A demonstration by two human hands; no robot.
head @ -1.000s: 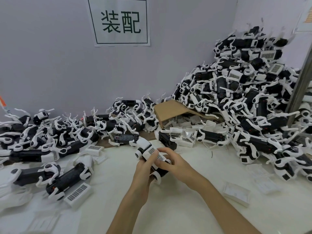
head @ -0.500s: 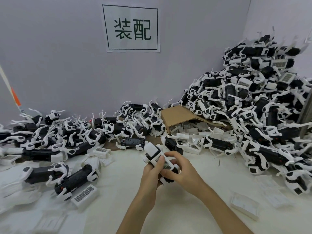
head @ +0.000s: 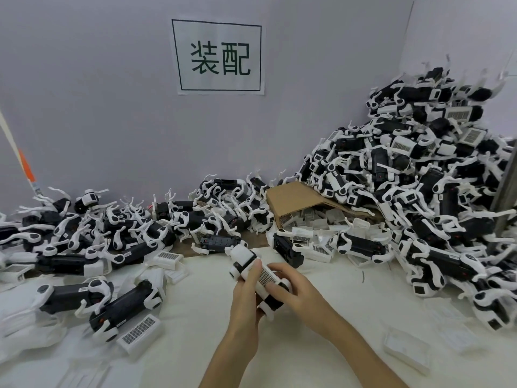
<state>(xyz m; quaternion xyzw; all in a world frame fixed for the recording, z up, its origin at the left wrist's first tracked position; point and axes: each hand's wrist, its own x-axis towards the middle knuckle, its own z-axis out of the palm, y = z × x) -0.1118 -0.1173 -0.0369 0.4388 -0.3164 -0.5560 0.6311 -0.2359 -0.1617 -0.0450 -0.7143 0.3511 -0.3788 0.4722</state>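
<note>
I hold one black-and-white toy robot dog (head: 246, 261) above the white table (head: 195, 345), its white head pointing up and away. A white barcoded panel (head: 265, 278) lies on its body. My left hand (head: 247, 298) grips the body from the left side and below, thumb along the panel's edge. My right hand (head: 291, 287) curls over from the right, fingers pressing on the barcoded panel. The toy's rear end sticks out below my palms.
A tall heap of the same toy dogs (head: 419, 177) fills the right corner. A lower spread of toy dogs (head: 98, 228) covers the left. A tipped cardboard box (head: 293, 200) spills white panels at the back. Loose barcoded panels (head: 140, 333) and clear trays (head: 405, 348) lie nearby. A paper sign (head: 219, 56) hangs on the wall.
The view has tilted up and left slightly. Both hands keep hold of the toy dog, with my right fingers shifting over the barcoded panel.
</note>
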